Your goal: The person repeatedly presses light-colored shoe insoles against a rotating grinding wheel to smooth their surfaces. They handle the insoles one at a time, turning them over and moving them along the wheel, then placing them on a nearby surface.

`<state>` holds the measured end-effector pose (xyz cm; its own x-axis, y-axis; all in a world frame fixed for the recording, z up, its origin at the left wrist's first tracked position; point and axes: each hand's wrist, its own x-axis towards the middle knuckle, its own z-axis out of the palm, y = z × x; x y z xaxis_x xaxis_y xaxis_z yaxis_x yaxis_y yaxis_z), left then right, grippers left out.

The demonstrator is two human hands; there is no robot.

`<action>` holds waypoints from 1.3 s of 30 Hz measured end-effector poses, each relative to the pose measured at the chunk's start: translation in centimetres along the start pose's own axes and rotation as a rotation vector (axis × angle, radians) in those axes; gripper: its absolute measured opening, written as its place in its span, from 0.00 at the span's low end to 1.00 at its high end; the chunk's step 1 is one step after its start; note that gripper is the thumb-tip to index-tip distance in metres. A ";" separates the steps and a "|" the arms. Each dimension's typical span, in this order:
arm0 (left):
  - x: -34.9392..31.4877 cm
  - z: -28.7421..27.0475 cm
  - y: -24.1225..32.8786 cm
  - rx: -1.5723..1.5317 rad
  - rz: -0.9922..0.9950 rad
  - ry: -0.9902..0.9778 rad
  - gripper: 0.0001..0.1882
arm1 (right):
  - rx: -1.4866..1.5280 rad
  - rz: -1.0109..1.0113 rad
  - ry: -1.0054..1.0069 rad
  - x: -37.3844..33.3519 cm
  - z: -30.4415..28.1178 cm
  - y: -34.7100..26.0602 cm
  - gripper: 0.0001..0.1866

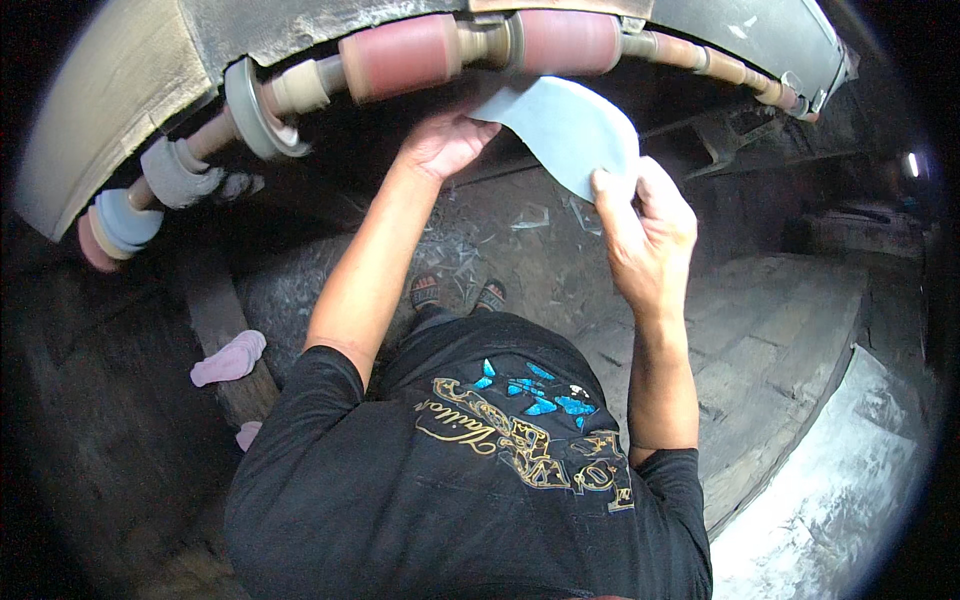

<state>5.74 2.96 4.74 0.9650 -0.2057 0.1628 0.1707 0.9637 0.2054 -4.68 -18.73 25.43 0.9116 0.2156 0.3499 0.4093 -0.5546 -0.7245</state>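
Black shirt [400, 510] fabric with a gold and blue print fills the foreground, and beyond it both forearms reach up toward a long shaft [490, 45] of drums mounted under the front edge of a dusty metal housing [270, 35]. Held up between the hands is a pale blue curved piece [575, 130], its upper edge at the underside of the pink drum [568, 42], touching or very nearly so. Clamped on its lower right end, the right hand [648, 225] has its thumb on the near face and the other fingers mostly behind. At the narrow left end is the left hand [447, 143], its fingers partly hidden and blurred, so I cannot tell how firmly they close. Blur on the pink drum and the red drum [400, 55] suggests spinning; if so, a tilted edge could be snatched from a loose grip, or uneven pressure could gouge it. Those left fingers seem most at risk, being bare and just below the drums. Loose scraps [530, 216] on the floor, near the sandalled feet [488, 296], could cause a slip and throw the hands forward.
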 end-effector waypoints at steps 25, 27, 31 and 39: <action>-6.5 -2.1 3.7 0.056 -0.160 0.013 0.27 | 0.472 0.353 -0.223 2.7 3.3 5.7 0.29; -6.3 -1.4 4.4 0.095 -0.101 -0.027 0.27 | 0.403 0.395 -0.242 3.2 3.6 5.2 0.20; -4.0 1.1 4.7 -0.246 -0.035 -0.328 0.23 | 0.409 0.300 -0.207 3.8 4.3 3.7 0.12; -0.4 3.8 3.1 -0.222 0.178 0.422 0.19 | 0.409 0.136 -0.065 3.4 1.5 1.5 0.10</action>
<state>5.13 5.32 9.02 0.9715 0.0078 -0.2370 -0.0098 0.9999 -0.0072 -0.93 -17.64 24.62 0.9535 0.2199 0.2061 0.2543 -0.2205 -0.9417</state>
